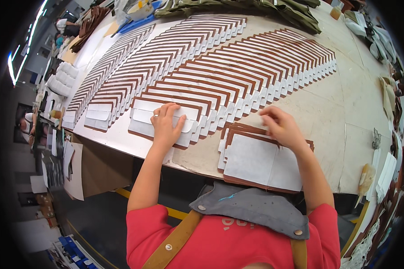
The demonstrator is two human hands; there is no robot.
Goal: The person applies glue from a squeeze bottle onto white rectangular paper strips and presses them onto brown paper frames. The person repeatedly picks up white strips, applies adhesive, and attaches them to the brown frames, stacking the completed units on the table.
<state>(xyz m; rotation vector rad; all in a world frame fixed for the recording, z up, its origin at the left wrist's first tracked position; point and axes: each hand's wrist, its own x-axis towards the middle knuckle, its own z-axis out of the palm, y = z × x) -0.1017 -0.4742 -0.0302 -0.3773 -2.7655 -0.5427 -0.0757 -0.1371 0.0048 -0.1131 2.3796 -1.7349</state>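
Brown leather-like panels with white-grey backing lie fanned in overlapping rows across the table point(309, 112). My left hand point(168, 124), a ring on one finger, rests with fingers apart on the nearest panel point(141, 116) of the right-hand row. That panel has a white strip across it and a brown border. My right hand point(280, 129) hovers over the far edge of a stack of similar panels point(251, 157) at the table's near edge. Its fingers are curled and pinched together; whatever may be between them is too small to make out.
Two more fanned rows, a middle one point(137, 74) and a left one point(92, 80), run away from me. Dark green material point(238, 8) lies along the far side beside a blue tray point(137, 23). A brush-like tool point(366, 177) sits at the right edge.
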